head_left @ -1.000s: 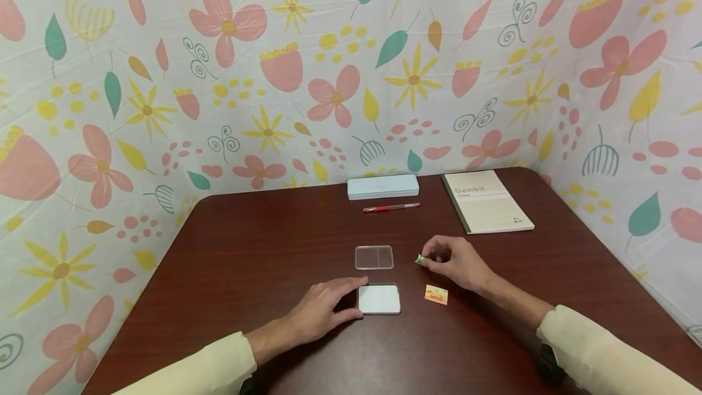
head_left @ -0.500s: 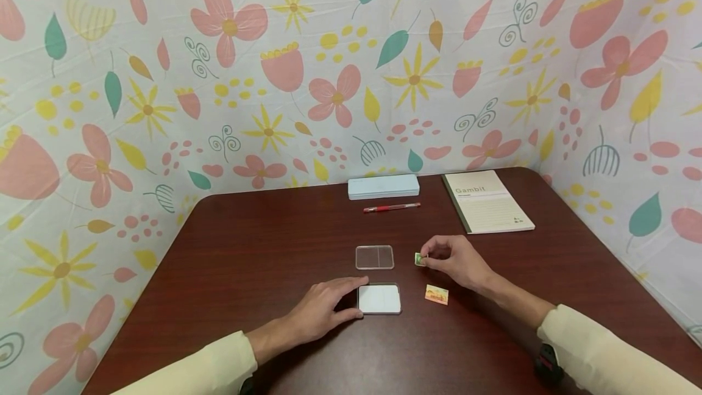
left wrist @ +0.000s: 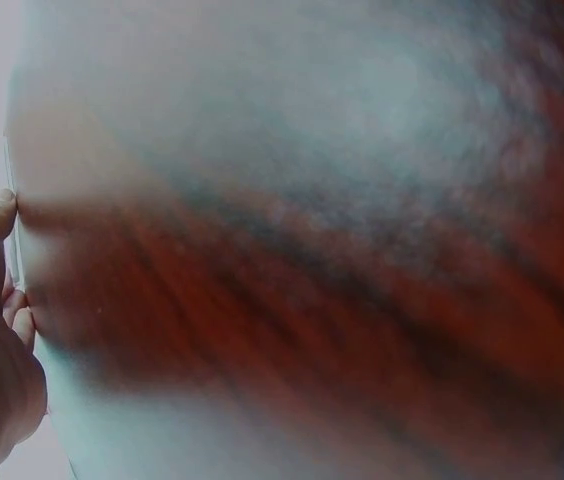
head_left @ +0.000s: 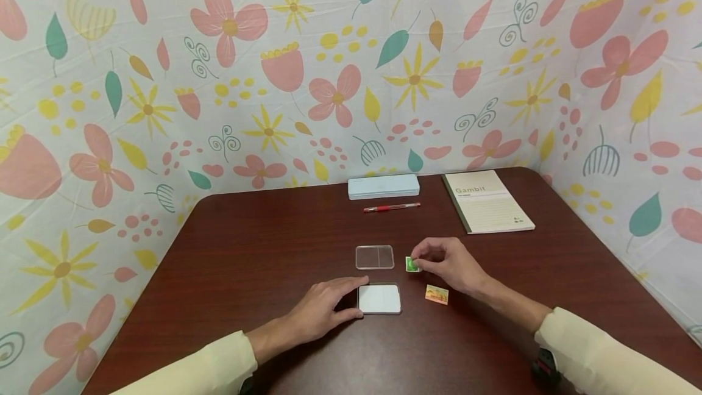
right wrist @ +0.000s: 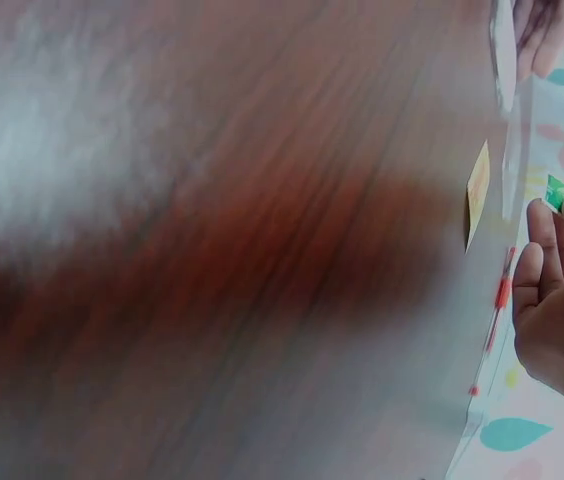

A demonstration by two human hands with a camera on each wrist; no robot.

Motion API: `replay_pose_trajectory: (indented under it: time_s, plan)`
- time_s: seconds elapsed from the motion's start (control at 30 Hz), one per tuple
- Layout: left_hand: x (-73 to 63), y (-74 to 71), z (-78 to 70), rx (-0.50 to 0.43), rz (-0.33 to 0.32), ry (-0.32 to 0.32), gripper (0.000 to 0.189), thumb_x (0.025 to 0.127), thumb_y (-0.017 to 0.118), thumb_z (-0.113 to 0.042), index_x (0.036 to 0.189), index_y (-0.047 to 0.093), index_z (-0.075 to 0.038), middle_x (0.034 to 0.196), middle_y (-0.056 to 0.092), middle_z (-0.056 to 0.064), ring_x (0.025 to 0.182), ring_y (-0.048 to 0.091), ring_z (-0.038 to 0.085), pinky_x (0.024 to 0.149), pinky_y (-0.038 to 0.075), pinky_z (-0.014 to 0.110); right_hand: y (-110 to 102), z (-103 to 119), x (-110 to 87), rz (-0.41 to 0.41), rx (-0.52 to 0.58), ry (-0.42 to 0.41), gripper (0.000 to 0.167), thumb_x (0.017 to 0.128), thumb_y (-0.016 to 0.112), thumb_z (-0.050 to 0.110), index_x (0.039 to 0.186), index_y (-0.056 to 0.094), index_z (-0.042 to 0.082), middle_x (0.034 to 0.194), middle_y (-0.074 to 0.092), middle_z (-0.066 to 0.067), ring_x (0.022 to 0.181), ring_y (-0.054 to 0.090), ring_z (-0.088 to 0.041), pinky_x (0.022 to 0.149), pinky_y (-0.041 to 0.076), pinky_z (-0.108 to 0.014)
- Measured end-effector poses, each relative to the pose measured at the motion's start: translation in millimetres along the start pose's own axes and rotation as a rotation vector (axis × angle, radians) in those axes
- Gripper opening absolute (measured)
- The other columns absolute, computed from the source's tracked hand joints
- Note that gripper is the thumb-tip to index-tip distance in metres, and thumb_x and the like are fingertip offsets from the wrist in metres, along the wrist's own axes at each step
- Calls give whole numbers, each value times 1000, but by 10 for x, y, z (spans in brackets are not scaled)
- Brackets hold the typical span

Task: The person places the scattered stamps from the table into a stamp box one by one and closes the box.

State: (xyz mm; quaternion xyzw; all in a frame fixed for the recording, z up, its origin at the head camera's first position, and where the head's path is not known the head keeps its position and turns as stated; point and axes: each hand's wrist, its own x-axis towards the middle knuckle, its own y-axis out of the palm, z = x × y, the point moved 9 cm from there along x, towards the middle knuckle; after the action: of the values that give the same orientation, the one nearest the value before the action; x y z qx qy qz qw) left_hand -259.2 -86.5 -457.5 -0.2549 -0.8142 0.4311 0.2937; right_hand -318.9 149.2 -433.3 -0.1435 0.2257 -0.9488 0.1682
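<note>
My right hand (head_left: pixel 451 264) pinches a small green stamp (head_left: pixel 411 264) with a white border between thumb and index finger. It is held over the table, right of a clear plastic lid (head_left: pixel 367 257). The right wrist view shows the green stamp (right wrist: pixel 557 193) at the fingertips. My left hand (head_left: pixel 320 311) holds the left side of a shallow clear case (head_left: pixel 379 313) with a white insert (head_left: pixel 379 299), index finger at the far corner and thumb at the near one. An orange and yellow stamp (head_left: pixel 436 295) lies on the table, right of the case.
Behind the lid lie a red pen (head_left: pixel 392 207) and a light blue pencil case (head_left: pixel 383 186). A cream notebook (head_left: pixel 488 201) lies at the back right of the dark wooden table (head_left: pixel 263 230). A flowered curtain (head_left: pixel 307 47) rises behind the table.
My right hand has moved slightly left with the green stamp, which has turned so its face shows more. My left hand and the case have stayed in place.
</note>
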Motion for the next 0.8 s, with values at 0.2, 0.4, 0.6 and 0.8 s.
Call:
replay_pose_trajectory:
  time_s: [0.2, 0.4, 0.6, 0.8]
  plan:
    - [1, 4, 11, -12, 8, -8, 63, 98, 80, -28, 155, 56, -13, 148, 63, 2, 135, 60, 17, 108, 52, 42, 121, 102, -23, 21, 13, -39, 15, 93, 82, 3, 108, 80, 7, 95, 77, -5, 81, 69, -28, 71, 58, -24]
    - [5, 7, 13, -16, 16, -16, 63, 99, 79, -28, 155, 56, -13, 148, 63, 3, 135, 60, 17, 108, 52, 42, 250, 183, -51, 72, 52, -43, 12, 93, 81, 1, 103, 78, 8, 93, 76, -8, 80, 68, -36, 69, 61, -32]
    - [4, 14, 23, -10, 22, -25, 62, 100, 78, -28, 155, 56, -13, 147, 64, 3, 134, 61, 18, 108, 52, 42, 383, 227, -80, 141, 64, -11, 9, 96, 78, 4, 103, 77, 10, 97, 75, -8, 83, 66, -32, 69, 59, -32]
    - [9, 16, 21, -4, 24, -21, 62, 100, 78, -29, 155, 56, -12, 148, 63, 3, 135, 60, 18, 107, 53, 41, 507, 254, -100, 215, 70, 23, 6, 96, 79, 7, 100, 76, 10, 92, 73, -5, 78, 64, -25, 58, 53, -28]
